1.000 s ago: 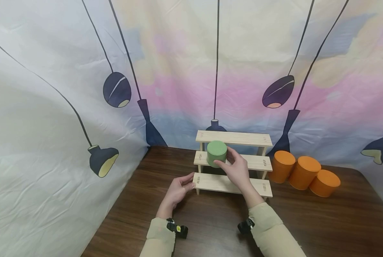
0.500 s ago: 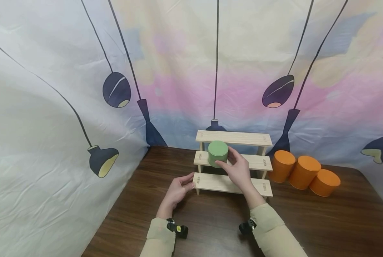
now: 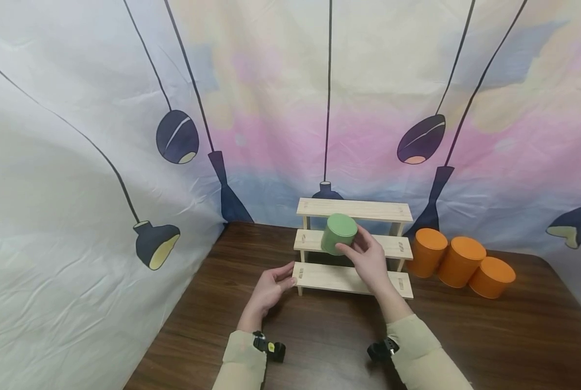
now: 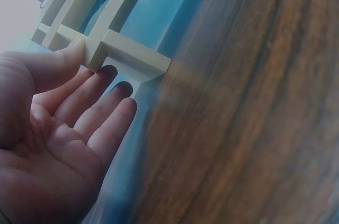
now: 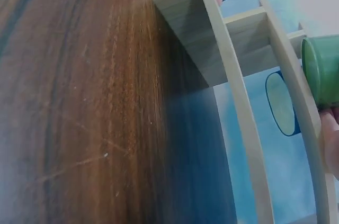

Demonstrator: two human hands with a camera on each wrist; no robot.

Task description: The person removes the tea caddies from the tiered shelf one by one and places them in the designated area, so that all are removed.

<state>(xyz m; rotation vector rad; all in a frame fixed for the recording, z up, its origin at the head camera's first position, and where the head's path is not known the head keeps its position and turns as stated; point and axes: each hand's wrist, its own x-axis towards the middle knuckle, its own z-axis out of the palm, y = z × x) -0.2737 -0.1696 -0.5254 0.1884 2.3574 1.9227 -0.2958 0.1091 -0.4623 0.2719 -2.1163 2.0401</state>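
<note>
My right hand (image 3: 370, 264) holds a green lidded tin (image 3: 338, 234) by its right side, thumb in front. The tin leans slightly to the right at the middle step of a three-tier wooden display stand (image 3: 339, 277). In the right wrist view the green tin (image 5: 324, 68) is right by the middle board; whether its base touches the board I cannot tell. My left hand (image 3: 268, 291) pinches the left end of the lowest step. The left wrist view has the thumb (image 4: 61, 65) on the board's end and the fingertips below it.
Three orange lidded tins stand right of the stand: one tall tin (image 3: 428, 254) beside it, a second tin (image 3: 461, 262), and a shorter one (image 3: 491, 279). A dark wood table (image 3: 320, 336) carries everything. Behind hangs a cloth backdrop (image 3: 271, 108) with printed lamps.
My right hand has slid the green tin a little to the right along the middle step, and the tin has tilted. My left hand has stayed at the stand's lowest step.
</note>
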